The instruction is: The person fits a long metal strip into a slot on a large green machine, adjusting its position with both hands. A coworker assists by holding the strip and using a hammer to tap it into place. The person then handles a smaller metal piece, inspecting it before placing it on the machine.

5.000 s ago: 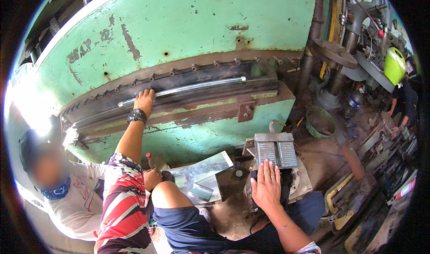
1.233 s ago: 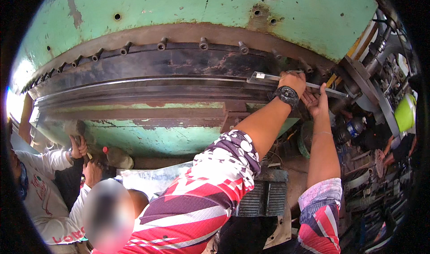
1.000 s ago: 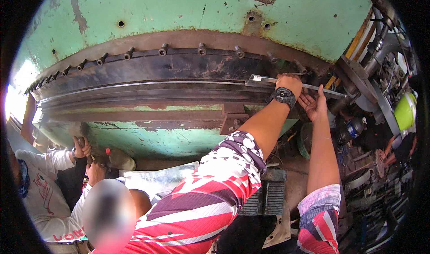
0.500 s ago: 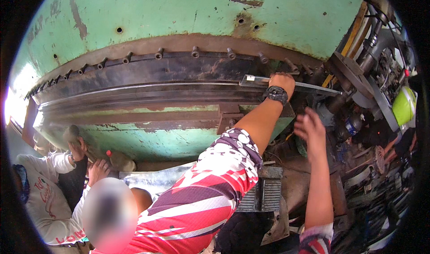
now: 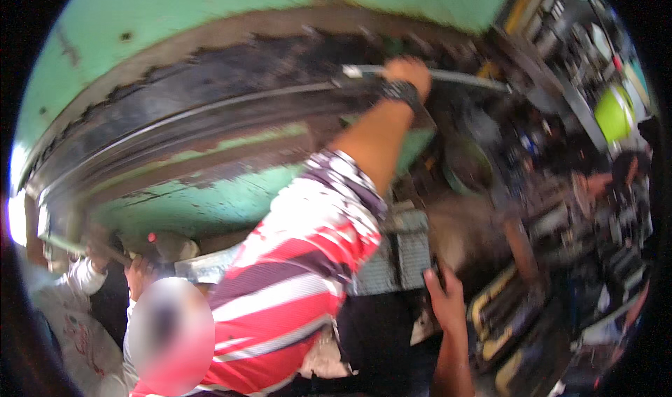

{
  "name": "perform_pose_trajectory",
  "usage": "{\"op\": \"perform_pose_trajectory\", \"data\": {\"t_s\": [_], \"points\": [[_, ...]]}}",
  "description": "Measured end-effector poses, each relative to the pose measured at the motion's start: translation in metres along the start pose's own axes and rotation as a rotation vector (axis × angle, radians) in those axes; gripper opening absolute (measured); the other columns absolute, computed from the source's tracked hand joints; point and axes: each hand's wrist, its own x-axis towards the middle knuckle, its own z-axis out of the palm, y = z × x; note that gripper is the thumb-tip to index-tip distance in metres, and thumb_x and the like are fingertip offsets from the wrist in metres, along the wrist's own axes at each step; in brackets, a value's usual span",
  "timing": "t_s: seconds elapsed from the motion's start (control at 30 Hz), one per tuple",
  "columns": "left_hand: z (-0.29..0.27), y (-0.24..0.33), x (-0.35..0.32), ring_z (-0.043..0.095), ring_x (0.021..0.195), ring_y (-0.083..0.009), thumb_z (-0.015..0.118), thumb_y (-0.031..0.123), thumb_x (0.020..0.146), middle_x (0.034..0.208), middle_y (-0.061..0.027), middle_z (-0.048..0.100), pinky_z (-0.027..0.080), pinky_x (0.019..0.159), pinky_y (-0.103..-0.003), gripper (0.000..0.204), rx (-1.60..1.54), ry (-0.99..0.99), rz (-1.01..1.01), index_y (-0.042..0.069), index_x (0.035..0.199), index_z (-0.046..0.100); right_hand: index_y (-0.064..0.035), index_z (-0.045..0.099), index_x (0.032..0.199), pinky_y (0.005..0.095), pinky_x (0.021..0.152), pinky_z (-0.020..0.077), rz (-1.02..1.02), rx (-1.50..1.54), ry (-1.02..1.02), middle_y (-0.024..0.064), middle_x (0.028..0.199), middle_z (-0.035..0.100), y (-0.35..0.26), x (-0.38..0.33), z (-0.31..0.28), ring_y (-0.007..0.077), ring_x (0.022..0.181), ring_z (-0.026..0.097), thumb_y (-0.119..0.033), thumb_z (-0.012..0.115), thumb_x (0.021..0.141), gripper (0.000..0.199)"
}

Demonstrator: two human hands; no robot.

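1. Motion blur. Left hand (image 5: 408, 75) closed round metal strip (image 5: 462, 78); fingertips hard to make out.
2. Strip's at right end of green press (image 5: 210, 195), jutting past it.
3. Right hand (image 5: 448, 299) beside ribbed pedal box (image 5: 413, 258); can't tell its grip.
4. Floor (image 5: 453, 234) dim, cluttered rightward; co-worker (image 5: 84, 337) cut off, left.

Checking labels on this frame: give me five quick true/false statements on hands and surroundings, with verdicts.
1. The left hand is closed around the metal strip. True.
2. The right hand is also on the strip. False: it is lower down, near the grey double pedal.
3. The watch is on the right wrist. False: it is on the left wrist.
4. The big machine has green paint. True.
5. The container at far right is blue. False: it is yellow-green.
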Motion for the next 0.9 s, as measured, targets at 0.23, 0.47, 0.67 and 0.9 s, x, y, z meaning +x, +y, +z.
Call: {"op": "perform_pose_trajectory", "data": {"t_s": [0.23,0.47,0.67,0.9], "points": [[0.030,0.018,0.002,0.068,0.107,-0.0307,0.055,0.020,0.097,0.113,-0.0152,0.072,0.052,0.091,-0.048,0.036,-0.004,0.128,0.001,0.000,0.123,0.069,0.0136,0.056,0.137,0.0445,0.116,0.0381,0.034,-0.016,-0.042,0.0328,0.142,0.057,0.014,-0.001,-0.011,0.0402,0.136,0.054,-0.030,0.071,0.097,0.061],[0.030,0.011,0.008,0.071,0.102,-0.0332,0.053,0.019,0.095,0.107,-0.0169,0.072,0.054,0.088,-0.047,0.027,-0.046,0.269,-0.039,0.004,0.111,0.070,0.0087,0.056,0.141,0.0349,0.108,0.0410,-0.027,-0.004,-0.031,0.0158,0.133,0.064,-0.004,0.004,-0.013,0.0226,0.124,0.057,-0.031,0.074,0.096,0.063],[0.026,0.012,0.008,0.071,0.101,-0.0336,0.054,0.017,0.095,0.106,-0.0171,0.072,0.055,0.087,-0.047,0.027,-0.036,0.270,-0.026,0.003,0.110,0.070,0.0080,0.056,0.142,0.0351,0.109,0.0408,0.023,0.030,-0.042,0.0155,0.133,0.064,-0.025,0.000,-0.015,0.0224,0.124,0.057,-0.030,0.073,0.097,0.061],[0.021,0.012,0.007,0.072,0.101,-0.0329,0.058,0.016,0.092,0.107,-0.0179,0.072,0.057,0.086,-0.046,0.027,-0.041,0.283,-0.026,0.002,0.109,0.071,0.0083,0.057,0.141,0.0354,0.110,0.0403,-0.001,0.007,-0.029,0.0170,0.133,0.064,-0.016,0.000,-0.016,0.0228,0.124,0.057,-0.029,0.072,0.098,0.060]]}}
